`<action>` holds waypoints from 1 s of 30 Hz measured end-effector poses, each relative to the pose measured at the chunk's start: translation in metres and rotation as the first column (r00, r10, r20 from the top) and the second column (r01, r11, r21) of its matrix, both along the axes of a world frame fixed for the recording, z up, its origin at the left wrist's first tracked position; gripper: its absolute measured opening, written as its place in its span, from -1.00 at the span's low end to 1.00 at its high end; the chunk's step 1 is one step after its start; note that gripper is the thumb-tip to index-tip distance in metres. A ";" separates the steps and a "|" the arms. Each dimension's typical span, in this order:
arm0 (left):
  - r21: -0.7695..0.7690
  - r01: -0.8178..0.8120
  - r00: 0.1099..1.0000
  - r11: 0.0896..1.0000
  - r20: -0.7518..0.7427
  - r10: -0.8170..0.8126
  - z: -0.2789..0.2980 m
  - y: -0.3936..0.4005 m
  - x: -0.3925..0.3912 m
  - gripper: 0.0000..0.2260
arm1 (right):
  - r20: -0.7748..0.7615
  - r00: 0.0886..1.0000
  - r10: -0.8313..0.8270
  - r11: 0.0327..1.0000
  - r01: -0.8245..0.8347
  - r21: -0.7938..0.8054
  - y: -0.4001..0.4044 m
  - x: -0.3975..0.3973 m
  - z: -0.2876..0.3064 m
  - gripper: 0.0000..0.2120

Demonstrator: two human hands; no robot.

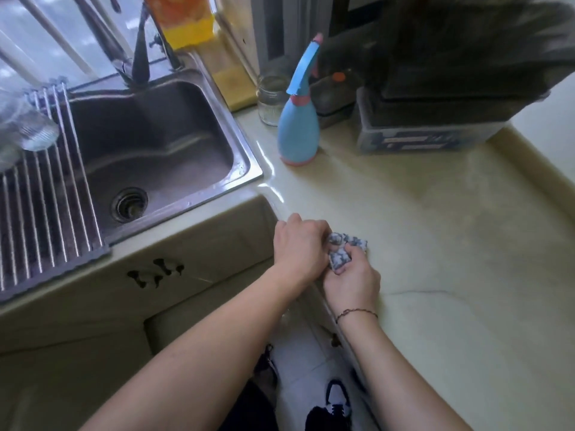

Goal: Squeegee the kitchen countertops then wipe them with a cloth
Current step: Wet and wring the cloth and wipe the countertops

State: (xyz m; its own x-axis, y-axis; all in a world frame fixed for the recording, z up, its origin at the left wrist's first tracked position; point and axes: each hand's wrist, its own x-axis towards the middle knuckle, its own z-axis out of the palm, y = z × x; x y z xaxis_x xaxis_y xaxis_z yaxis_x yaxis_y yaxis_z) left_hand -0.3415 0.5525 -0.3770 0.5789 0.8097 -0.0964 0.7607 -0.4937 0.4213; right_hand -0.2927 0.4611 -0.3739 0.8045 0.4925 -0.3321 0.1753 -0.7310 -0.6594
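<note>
Bunching the patterned cloth [343,248] at the counter's front edge, the right hand [351,276] curls its fingers under the cloth and the left hand [298,244] pinches its near corner. Better to spread it flat under the fingertips before wiping, then sweep the countertop [435,231] beyond the fingers in overlapping strokes towards the blue spray bottle [298,132], lifting that aside.

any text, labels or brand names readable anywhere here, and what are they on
No text can be read.
Box at the back of the countertop: blue printed lines on its front, too blurred to read.
Orange and yellow package behind the sink: print blurred, unreadable.
Spray bottle, glass jar and patterned cloth: no lettering visible.
</note>
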 end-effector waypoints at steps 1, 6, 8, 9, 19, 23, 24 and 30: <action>0.000 0.008 1.000 1.000 0.010 -0.008 -0.001 0.011 -0.002 -0.87 | 0.004 1.000 -0.013 1.000 0.013 -0.014 0.011 -0.002 0.000 -0.61; 0.010 0.053 0.997 0.999 0.053 -0.053 -0.010 0.065 -0.007 -0.87 | 0.001 1.000 -0.002 1.000 0.002 -0.029 0.065 -0.006 -0.001 -0.62; -0.054 0.039 0.987 0.998 0.160 -0.030 -0.011 0.084 -0.015 -0.91 | -0.012 0.999 0.039 0.998 -0.039 -0.038 0.085 -0.001 0.001 -0.67; -0.159 0.007 0.963 0.987 0.266 0.036 -0.011 0.092 -0.021 -0.93 | -0.038 0.998 0.051 0.999 -0.051 0.000 0.093 0.000 0.003 -0.70; -0.883 0.461 0.599 0.088 0.383 0.704 0.036 0.202 -0.137 -0.71 | 0.219 0.836 0.503 0.647 -0.532 0.546 0.178 -0.051 0.044 -0.59; -0.924 0.382 0.728 0.009 0.307 0.613 0.058 0.248 -0.192 -0.83 | 0.705 0.356 0.614 0.381 -0.915 0.130 0.239 -0.054 0.034 -0.28; -0.936 0.352 0.787 0.018 0.306 0.535 0.063 0.256 -0.199 -0.86 | 0.725 0.197 0.660 0.284 -0.959 0.002 0.257 -0.061 0.032 -0.22; -0.928 -0.069 0.981 0.366 0.004 0.195 0.061 0.288 -0.207 -0.75 | 0.672 -0.141 0.727 0.027 -0.972 -0.234 0.345 -0.120 0.007 -0.42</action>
